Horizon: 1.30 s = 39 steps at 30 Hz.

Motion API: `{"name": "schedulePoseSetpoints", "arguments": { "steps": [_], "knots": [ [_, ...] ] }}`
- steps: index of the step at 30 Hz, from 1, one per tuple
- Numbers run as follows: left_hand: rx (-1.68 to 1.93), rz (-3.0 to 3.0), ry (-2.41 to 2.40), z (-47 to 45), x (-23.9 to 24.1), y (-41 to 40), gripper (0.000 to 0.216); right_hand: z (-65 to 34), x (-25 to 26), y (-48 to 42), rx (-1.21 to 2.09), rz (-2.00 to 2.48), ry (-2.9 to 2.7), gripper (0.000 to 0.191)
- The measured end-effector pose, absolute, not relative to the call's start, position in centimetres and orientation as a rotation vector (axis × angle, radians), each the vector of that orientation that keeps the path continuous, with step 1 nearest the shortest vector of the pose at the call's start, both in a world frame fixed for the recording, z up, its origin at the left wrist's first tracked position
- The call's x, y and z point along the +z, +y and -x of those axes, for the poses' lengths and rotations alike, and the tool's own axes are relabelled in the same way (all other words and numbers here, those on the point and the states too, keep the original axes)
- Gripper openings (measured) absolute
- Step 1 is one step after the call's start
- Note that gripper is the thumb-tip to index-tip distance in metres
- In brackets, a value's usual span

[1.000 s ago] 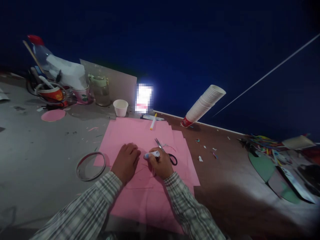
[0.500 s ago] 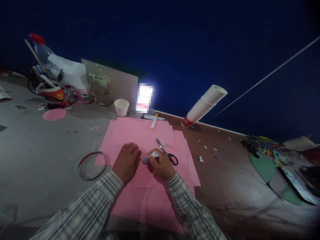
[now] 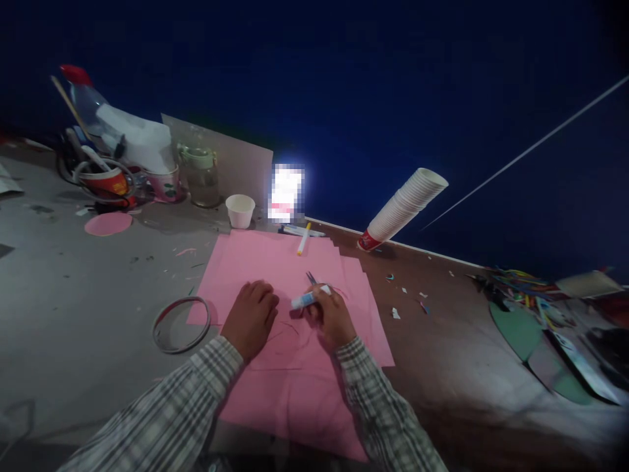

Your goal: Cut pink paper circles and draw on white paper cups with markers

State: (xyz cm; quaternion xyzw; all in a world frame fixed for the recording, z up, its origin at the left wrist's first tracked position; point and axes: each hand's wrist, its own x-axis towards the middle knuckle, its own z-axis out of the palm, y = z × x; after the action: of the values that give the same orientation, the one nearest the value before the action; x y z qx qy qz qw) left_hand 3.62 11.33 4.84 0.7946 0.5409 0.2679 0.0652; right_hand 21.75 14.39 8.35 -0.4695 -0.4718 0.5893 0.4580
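Observation:
My right hand grips a glue stick, a white tube with a blue label, held tilted just above pink paper sheets. Its cap end points left and its white end sits by my fingers. Palm down on the same sheets rests my left hand, fingers loosely bent and holding nothing. Scissors lie behind my right hand, which covers most of them; only the blade tips show. Thin dark curved lines show on the paper between my hands.
A grey tape ring lies left. Behind the sheets are a white paper cup, a yellow-capped marker and a bright pixelated screen. A stack of cups leans at right. Paper scraps and coloured wires lie further right.
My right hand has lifted and moved right and up with the glue stick, now covering the scissors' handles. My left hand has stayed in place.

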Motion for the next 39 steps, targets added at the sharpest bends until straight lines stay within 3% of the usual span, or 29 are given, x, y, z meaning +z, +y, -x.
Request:
{"name": "schedulePoseSetpoints", "arguments": {
  "steps": [3,15,19,23,29,35,39],
  "knots": [
    [0.807,-2.39,1.652,-3.7,4.7,11.4,0.016,-22.3,8.3,15.1,1.53,1.108,-0.984,0.034],
    [0.858,-2.385,1.658,-3.7,4.3,11.5,0.018,-23.1,8.3,15.6,1.785,0.97,-0.57,0.03],
    [1.084,-2.313,1.614,-3.8,4.8,11.2,0.016,-23.2,9.2,15.1,1.771,0.893,-0.637,0.023],
    [1.391,-2.051,1.413,-4.1,6.4,10.5,0.023,-22.9,9.6,14.1,1.79,0.831,-0.685,0.021],
    [1.327,-1.338,1.074,-5.5,8.6,9.4,0.04,-21.0,8.6,12.2,1.934,0.776,-0.805,0.03],
    [1.306,-0.928,1.028,-6.3,9.6,9.1,0.025,-20.4,8.3,11.6,2.0,0.771,-0.844,0.044],
    [1.331,-0.915,1.084,-5.8,9.8,9.4,0.026,-20.9,8.0,11.9,1.96,0.818,-0.868,0.039]
  ]
}}
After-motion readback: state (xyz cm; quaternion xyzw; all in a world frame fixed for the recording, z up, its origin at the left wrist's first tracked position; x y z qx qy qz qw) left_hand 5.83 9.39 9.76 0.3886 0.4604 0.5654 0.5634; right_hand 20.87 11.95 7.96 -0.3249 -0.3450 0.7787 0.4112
